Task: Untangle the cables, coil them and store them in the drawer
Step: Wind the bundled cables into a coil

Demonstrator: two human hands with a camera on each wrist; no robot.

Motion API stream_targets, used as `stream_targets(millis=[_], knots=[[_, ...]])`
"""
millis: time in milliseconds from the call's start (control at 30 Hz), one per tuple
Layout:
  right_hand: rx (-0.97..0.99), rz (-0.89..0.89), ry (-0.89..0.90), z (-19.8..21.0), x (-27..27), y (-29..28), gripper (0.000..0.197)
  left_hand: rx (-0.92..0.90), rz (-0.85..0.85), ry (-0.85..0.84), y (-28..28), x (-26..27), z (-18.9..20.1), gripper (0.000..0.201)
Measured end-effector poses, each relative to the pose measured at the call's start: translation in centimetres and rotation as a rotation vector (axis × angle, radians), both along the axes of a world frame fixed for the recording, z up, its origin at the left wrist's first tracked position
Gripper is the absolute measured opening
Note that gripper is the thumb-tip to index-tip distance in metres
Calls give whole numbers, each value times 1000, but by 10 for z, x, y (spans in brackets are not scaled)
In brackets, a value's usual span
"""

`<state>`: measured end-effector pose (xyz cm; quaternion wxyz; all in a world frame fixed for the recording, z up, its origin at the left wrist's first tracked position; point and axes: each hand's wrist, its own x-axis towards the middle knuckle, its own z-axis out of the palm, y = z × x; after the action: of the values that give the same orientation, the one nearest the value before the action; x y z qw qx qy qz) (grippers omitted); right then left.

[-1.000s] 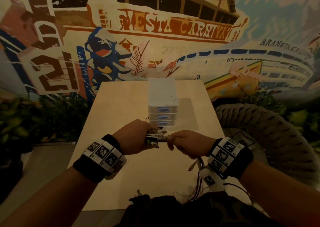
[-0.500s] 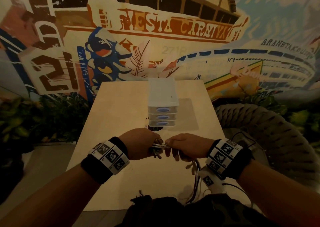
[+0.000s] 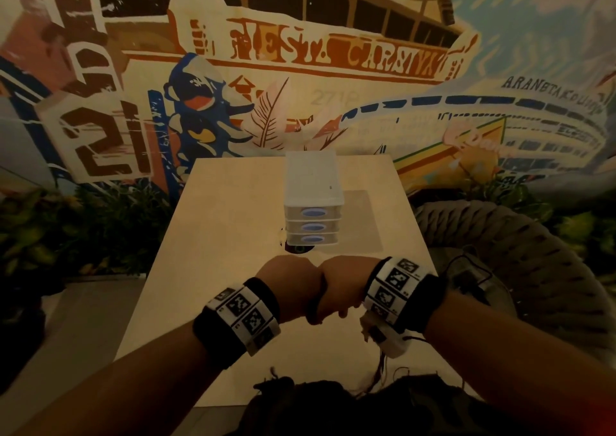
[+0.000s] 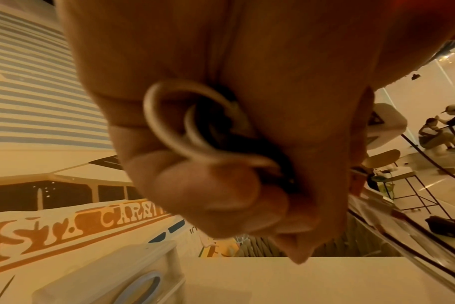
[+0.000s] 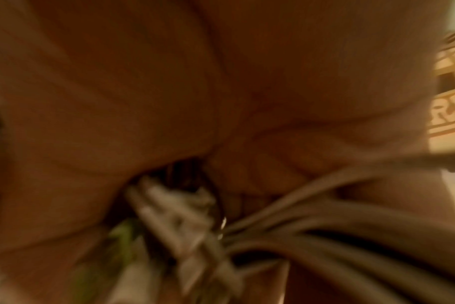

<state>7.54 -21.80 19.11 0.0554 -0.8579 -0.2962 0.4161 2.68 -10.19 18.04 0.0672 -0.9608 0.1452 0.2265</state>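
**Fists together on the bundle**

My left hand point(image 3: 289, 287) and right hand point(image 3: 343, 285) were pressed knuckle to knuckle above the table point(image 3: 233, 222), each curled tight around the cables point(image 4: 195, 131). Beyond my knuckles stood the drawer unit point(image 3: 314, 202), all three drawers closed, fronts facing me.

To coil well, I judged, I needed even loops of one width, my left hand anchoring the folded end while my right fed slack without twisting it.

Inside my left fist a pale cable bent in a tight loop round darker ones. The bundle's long axis seemed to run across me, fist to fist. From under my right hand loose strands point(image 3: 380, 367) hung down toward my lap. The right wrist view was blurred; grey cables point(image 5: 351, 226) ran out past my fingers beside what looked like pale connectors point(image 5: 174, 209).
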Motion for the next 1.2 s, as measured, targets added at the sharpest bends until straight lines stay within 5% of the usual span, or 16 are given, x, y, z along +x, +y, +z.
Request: stream_targets(millis=[167, 400, 700, 767, 833, 900, 1000, 1200], knots=[[-14, -116, 79, -10, -3, 11, 17, 64, 60, -64, 3, 1, -3, 19], [-124, -145, -87, -10, 6, 14, 16, -49, 122, -211, 5, -4, -8, 25], [196, -175, 93, -8, 4, -5, 26, -50, 45, -112, 12, 2, 0, 23], [268, -199, 74, -7, 8, -9, 22, -175, 45, -237, 23, 1, 2, 36], [368, -239, 88, -3, 15, -17, 16, -391, 87, -327, 38, 2, 5, 70], [487, -317, 126, 2, 24, -28, 17, -634, 182, -270, 49, 0, 15, 95], [657, -389, 203, 5, 30, -37, 20, -959, 261, -247, 53, -2, 22, 95], [684, -408, 138, -7, 32, -38, 26, -1208, 301, -181, 57, 0, 21, 101]])
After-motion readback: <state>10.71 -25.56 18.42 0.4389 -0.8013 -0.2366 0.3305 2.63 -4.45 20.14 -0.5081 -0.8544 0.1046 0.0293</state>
